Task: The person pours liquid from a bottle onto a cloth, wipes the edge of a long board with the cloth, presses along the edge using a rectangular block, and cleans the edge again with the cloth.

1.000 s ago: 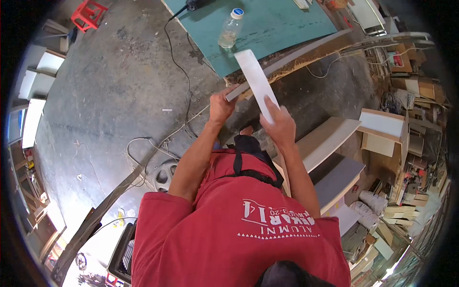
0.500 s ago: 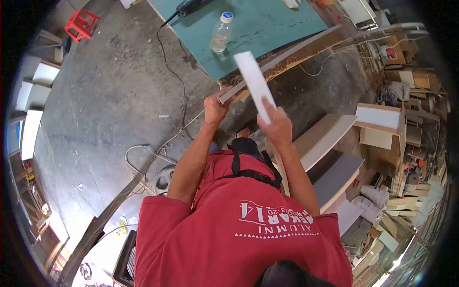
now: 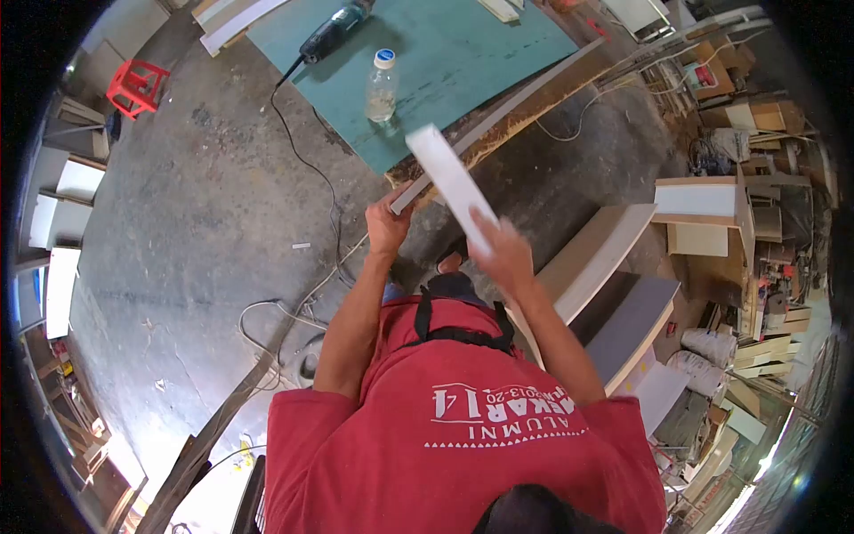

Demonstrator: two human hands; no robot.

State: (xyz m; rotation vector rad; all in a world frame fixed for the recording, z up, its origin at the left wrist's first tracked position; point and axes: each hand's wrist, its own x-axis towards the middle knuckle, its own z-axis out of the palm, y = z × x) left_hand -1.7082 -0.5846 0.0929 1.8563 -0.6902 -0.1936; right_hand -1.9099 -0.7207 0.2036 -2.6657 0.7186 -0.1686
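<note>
My left hand (image 3: 389, 228) is closed around the near end of a long narrow strip (image 3: 498, 117), which runs along the front edge of the teal-topped workbench (image 3: 463, 62). My right hand (image 3: 503, 256) grips the lower end of a white rectangular board (image 3: 452, 185). The board is held at a slant and crosses over the strip in this view; I cannot tell whether the two touch. On the bench top, a clear bottle with a blue cap (image 3: 382, 87) stands close to the board's upper end.
A corded power tool (image 3: 336, 32) lies on the bench, its cable trailing to the floor. Shelf-like panels (image 3: 614, 329) stand to my right, near stacked wood scraps (image 3: 765, 356). Loose cables (image 3: 267, 307) lie at left. A red stool (image 3: 136, 87) is farther off.
The view has shifted, so the bench and bottle appear lower and farther left. Both hands keep their holds, and the white board stays at nearly the same slant over the strip.
</note>
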